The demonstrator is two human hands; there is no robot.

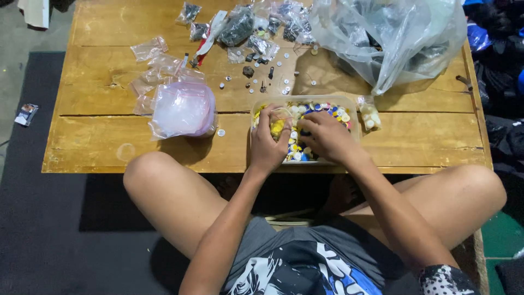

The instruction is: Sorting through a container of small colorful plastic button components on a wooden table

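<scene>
A clear plastic tub (353, 109) full of small round yellow, white and blue pieces sits at the near edge of a low wooden table (109, 142). My left hand (267, 143) is over the tub's left side and holds a small clear bag (279, 123) with yellow pieces in it. My right hand (326, 136) reaches into the middle of the tub, fingers curled down among the pieces; whether it pinches one is hidden.
A stack of pinkish clear zip bags (183, 109) lies left of the tub. Several small filled bags (240, 24), loose small parts (248, 71) and a big clear plastic sack (390, 38) crowd the table's far side. My bare knees flank the table.
</scene>
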